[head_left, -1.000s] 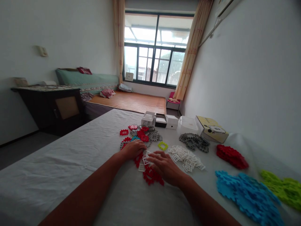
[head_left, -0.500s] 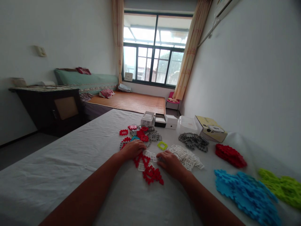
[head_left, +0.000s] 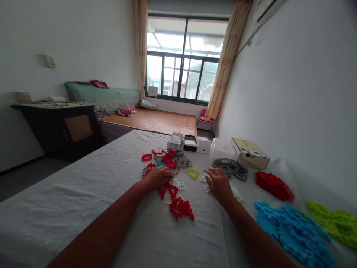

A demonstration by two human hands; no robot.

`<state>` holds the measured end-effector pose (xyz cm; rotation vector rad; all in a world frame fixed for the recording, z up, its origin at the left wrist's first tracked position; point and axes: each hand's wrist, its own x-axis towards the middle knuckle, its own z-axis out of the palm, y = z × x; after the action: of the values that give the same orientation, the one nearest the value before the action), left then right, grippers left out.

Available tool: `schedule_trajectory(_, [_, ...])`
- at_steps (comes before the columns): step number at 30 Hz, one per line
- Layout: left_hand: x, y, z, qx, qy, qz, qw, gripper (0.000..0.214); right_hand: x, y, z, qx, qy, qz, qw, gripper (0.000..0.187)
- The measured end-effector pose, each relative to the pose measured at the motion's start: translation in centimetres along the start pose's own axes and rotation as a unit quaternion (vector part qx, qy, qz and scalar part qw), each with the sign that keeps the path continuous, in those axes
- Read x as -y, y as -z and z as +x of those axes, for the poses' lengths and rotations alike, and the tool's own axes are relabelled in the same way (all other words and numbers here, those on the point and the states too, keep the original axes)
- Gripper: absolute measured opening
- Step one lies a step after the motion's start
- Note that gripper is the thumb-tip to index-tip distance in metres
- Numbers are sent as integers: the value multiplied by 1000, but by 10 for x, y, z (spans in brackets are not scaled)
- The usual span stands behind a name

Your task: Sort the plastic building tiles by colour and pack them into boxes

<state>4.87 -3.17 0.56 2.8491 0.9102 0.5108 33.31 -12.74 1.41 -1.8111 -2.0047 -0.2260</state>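
Observation:
My left hand (head_left: 158,178) lies over the mixed pile, its fingers stretched to the right with nothing visible in them. Under and beside it are red toothed plastic building pieces (head_left: 173,191) and small white lattice window pieces (head_left: 180,185). My right hand (head_left: 220,185) covers most of the white lattice heap (head_left: 237,193), fingers apart; what lies under the palm is hidden. Between the hands sits a yellow-green square frame piece (head_left: 192,173). A cluster of red pieces (head_left: 180,208) is nearer to me.
Grey pieces (head_left: 230,168), red pieces (head_left: 275,185), blue pieces (head_left: 295,230) and yellow-green pieces (head_left: 334,221) form separate piles on the right. Small boxes (head_left: 203,144), a clear plastic container (head_left: 222,149) and a yellow box (head_left: 251,152) line the far side of the cloth-covered table (head_left: 97,186).
My right hand has moved right, from the left edge of the white lattice heap to on top of it. My left hand has stayed in place.

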Motion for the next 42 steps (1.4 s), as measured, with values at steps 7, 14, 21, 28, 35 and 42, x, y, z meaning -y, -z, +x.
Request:
schedule_trajectory(7, [-2, 1, -1, -9, -5, 3, 1000, 23, 59, -21, -5, 123, 180, 99, 971, 36])
schedule_trajectory(14, [-4, 2, -1, -2, 3, 5, 1000, 25, 59, -17, -5, 113, 172, 37, 978, 22])
schedule_trajectory(21, [-3, 3, -1, 3, -4, 0, 1000, 26, -1, -5, 6, -34, -34, 25, 999, 31])
schedule_trajectory(28, [-2, 3, 0, 4, 7, 2, 1000, 28, -28, 7, 3, -50, -69, -30, 996, 27])
schedule_trajectory(35, [-6, 1, 0, 3, -28, -30, 999, 27, 45, -12, -6, 74, 158, 87, 981, 36])
schedule_trajectory(42, [-6, 0, 0, -13, -19, -32, 999, 24, 58, -9, -8, 135, 179, 55, 973, 26])
